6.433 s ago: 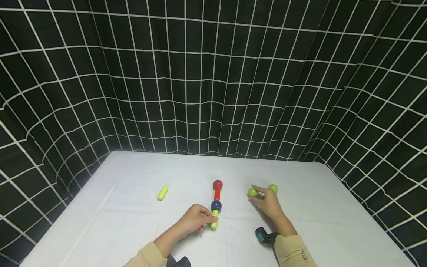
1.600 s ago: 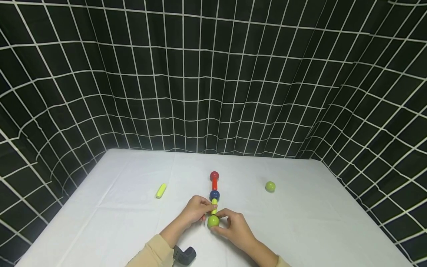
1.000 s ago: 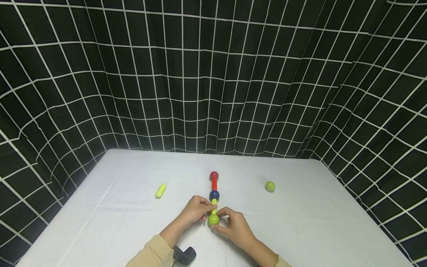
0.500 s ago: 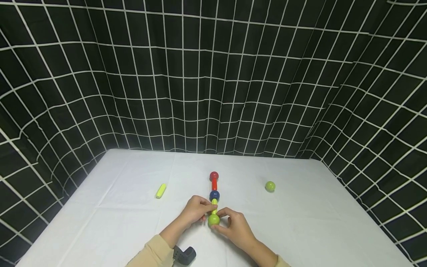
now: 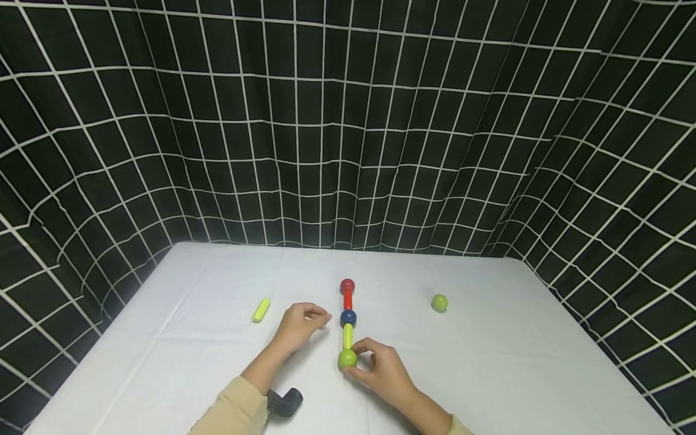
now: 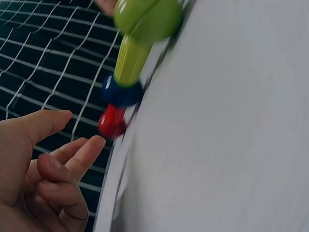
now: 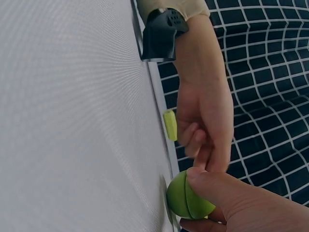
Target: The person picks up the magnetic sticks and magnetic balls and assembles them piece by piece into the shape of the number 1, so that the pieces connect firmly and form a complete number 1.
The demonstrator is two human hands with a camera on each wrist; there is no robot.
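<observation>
A straight chain lies on the white table: a red ball (image 5: 347, 286), a red rod (image 5: 348, 300), a blue ball (image 5: 348, 317), a yellow-green rod (image 5: 348, 336) and a green ball (image 5: 347, 359) at the near end. My right hand (image 5: 387, 371) pinches that green ball between thumb and fingers; the right wrist view shows a seam round the ball (image 7: 186, 195). To the left of the chain my left hand (image 5: 298, 326) is off the pieces, its fingers loosely bent and holding nothing. In the left wrist view its thumb and fingertips stand apart.
A loose yellow-green rod (image 5: 261, 310) lies left of my left hand. Another green ball (image 5: 440, 302) sits to the right. The white-covered table (image 5: 505, 362) ends at a black curtain (image 5: 321, 121) with a white grid. A dark wrist device (image 5: 285, 403) is on my left wrist.
The right hand brought a green ball from the right to the chain's near end, against the yellow-green rod. The left hand has just let go of that rod and moved left.
</observation>
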